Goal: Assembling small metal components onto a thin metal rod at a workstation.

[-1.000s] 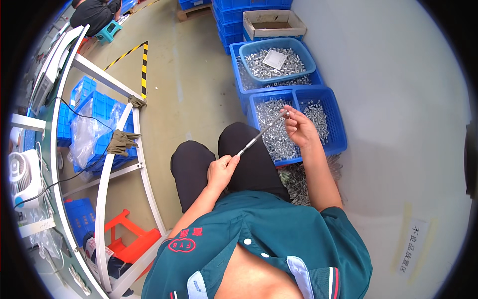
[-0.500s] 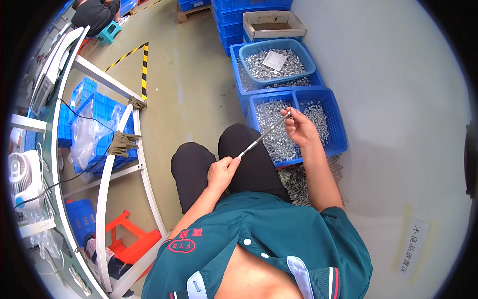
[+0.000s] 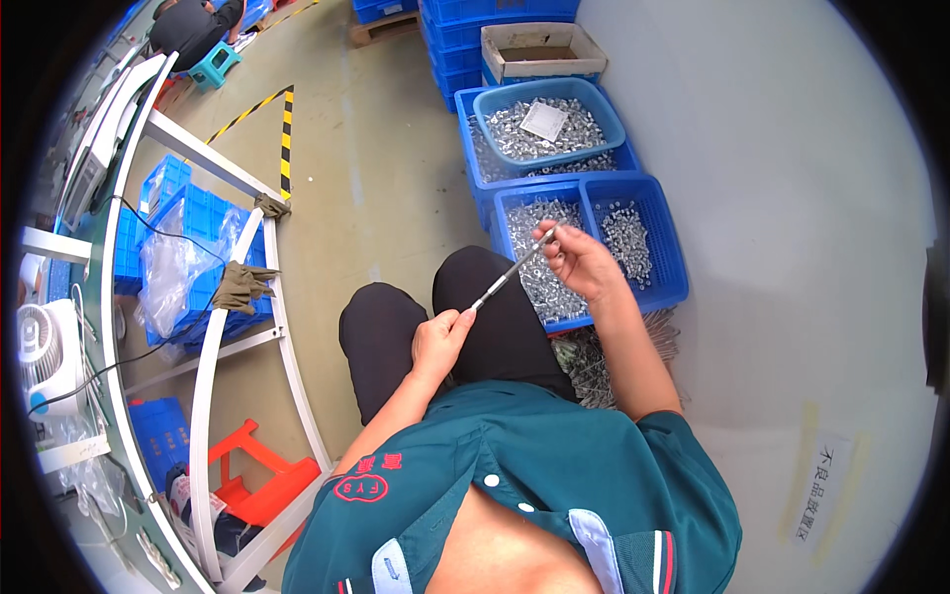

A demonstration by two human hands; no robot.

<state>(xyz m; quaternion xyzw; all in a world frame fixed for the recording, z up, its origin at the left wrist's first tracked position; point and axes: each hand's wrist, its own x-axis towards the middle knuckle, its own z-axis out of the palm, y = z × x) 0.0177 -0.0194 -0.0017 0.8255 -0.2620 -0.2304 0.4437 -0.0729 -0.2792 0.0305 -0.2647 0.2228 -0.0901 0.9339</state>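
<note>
A thin metal rod (image 3: 513, 271) slants across my lap, up and to the right. My left hand (image 3: 441, 340) is closed around its lower end above my knees. At its upper end, the fingertips of my right hand (image 3: 584, 261) pinch the rod; whether a small part sits in that pinch is too small to tell. Under the right hand is a divided blue crate (image 3: 676, 238). Small silvery metal parts (image 3: 539, 214) fill its left compartment, and small ring-like metal pieces (image 3: 625, 238) lie in the right one.
Behind stands another blue crate with a light-blue basin (image 3: 616, 134) of metal parts. Many thin rods (image 3: 594, 371) lie beside my right thigh. A pale wall (image 3: 772, 247) closes the right side. To the left are a white-framed workbench (image 3: 208, 426) and a red stool (image 3: 259, 485). A person (image 3: 193, 35) sits far left.
My right hand has shifted slightly left at the rod's upper end, its fingers changing position. The left hand keeps its hold with almost no movement.
</note>
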